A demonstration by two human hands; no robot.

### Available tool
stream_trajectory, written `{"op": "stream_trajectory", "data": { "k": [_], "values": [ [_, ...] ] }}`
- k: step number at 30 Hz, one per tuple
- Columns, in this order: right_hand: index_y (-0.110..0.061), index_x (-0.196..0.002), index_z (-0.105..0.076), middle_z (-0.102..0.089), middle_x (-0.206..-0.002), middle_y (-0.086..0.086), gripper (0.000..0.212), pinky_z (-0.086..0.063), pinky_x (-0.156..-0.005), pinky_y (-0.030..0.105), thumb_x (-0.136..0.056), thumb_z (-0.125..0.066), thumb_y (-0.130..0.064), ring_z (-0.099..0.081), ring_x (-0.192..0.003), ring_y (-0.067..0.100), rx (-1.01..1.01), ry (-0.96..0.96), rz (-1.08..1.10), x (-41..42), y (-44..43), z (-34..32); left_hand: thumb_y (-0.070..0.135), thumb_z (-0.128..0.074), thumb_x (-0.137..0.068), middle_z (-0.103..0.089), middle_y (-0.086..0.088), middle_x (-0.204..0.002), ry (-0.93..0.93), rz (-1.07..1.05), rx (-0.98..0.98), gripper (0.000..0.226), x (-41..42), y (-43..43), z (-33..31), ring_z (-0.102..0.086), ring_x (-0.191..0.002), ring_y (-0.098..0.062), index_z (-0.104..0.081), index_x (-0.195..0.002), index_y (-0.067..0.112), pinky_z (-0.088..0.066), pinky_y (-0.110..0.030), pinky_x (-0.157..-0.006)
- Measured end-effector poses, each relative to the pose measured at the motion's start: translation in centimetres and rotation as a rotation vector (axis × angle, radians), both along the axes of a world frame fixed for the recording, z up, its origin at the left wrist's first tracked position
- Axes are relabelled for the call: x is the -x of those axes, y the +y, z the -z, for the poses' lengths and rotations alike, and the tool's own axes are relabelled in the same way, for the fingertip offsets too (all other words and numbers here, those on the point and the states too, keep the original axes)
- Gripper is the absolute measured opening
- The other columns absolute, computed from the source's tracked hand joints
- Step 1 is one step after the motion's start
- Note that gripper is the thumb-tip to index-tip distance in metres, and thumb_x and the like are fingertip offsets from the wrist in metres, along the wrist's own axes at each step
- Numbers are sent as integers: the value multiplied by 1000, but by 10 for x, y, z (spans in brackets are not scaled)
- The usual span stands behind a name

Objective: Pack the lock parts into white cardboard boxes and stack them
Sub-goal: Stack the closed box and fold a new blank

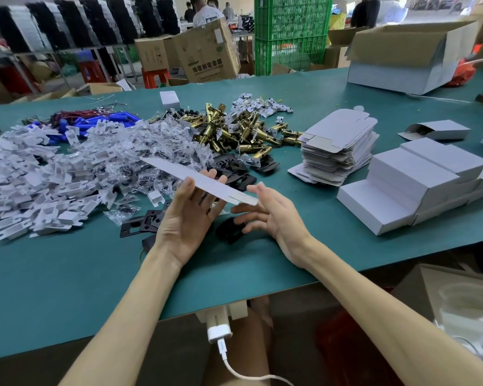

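White cardboard box blank [201, 179], still flat, is held edge-on above the green table [67, 274] between both hands. The left hand [187, 218] lies palm up with straight fingers, the blank passing between its thumb and fingertips. The right hand [268, 215] is also loose and straight-fingered, and the blank's near end rests between its thumb and forefinger; neither hand is curled round it.

Below the right hand lies a black lock plate [229, 232], and more black plates [142, 221] lie just left of the left wrist. Beyond the hands are a pile of brass latch bolts [243, 132], clear screw bags [162, 146] and, to the left, a heap of white plastic inserts [39, 176]. To the right stand a stack of flat blanks [338, 146] and, nearer the table edge, stepped rows of closed white boxes [410, 185].
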State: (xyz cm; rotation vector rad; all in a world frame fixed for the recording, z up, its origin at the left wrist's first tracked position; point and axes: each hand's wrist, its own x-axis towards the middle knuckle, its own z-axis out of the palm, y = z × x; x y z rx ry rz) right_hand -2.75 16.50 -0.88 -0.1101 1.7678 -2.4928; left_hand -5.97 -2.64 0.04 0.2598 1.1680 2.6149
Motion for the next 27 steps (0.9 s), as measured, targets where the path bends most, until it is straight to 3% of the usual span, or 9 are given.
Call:
{"op": "stream_trajectory", "data": {
  "k": [2,5,8,13,19,23,27],
  "values": [
    [-4,-134,-53,-75,-100,17,36,-59,-66,31,-102,-60,-20,-73,-82,29,33,-28,18,2,2,1,43,-100,-60,-53,-8,-154,48,50,59,118,-1,-1,1,-48,-146,-24,-42,-156,5,-52,-37,-106],
    [-3,-136,-53,-72,-108,19,41,-58,-69,29,-96,-60,0,-71,-82,24,69,-64,43,3,3,0,38,-96,-69,-42,-6,-164,125,118,135,116,-3,-1,3,-37,-153,-26,-32,-162,10,-34,-46,-122],
    [-3,-136,-55,-70,-123,21,44,-58,-73,27,-93,-59,5,-69,-90,22,121,-98,40,4,8,1,32,-93,-73,-35,-8,-167,187,149,194,111,-6,0,2,-31,-155,-30,-30,-162,10,-32,-47,-123],
    [-5,-137,-55,-67,-130,21,46,-56,-90,35,-92,-57,7,-66,-102,25,142,-113,10,4,11,0,19,-87,-81,-43,-6,-162,267,205,262,97,-5,0,5,-37,-151,-31,-33,-161,9,-22,-55,-124],
    [-3,-138,-52,-69,-129,17,49,-57,-91,34,-91,-65,5,-68,-107,27,157,-93,4,2,10,0,1,-73,-86,-49,-5,-157,348,282,289,87,-8,1,3,-43,-149,-27,-29,-161,10,-39,-45,-119],
    [-2,-138,-52,-67,-131,19,49,-56,-95,34,-92,-64,6,-66,-111,28,167,-84,-8,2,11,0,9,-84,-76,-48,-13,-153,297,253,290,99,-7,1,1,-44,-146,-32,-31,-160,9,-37,-48,-119],
    [-2,-137,-54,-67,-132,17,47,-56,-94,33,-91,-64,6,-67,-111,28,161,-80,-30,2,12,-1,-3,-64,-75,-54,-8,-151,316,247,284,87,-6,1,6,-49,-143,-29,-38,-157,12,-42,-48,-116]
  ]
}}
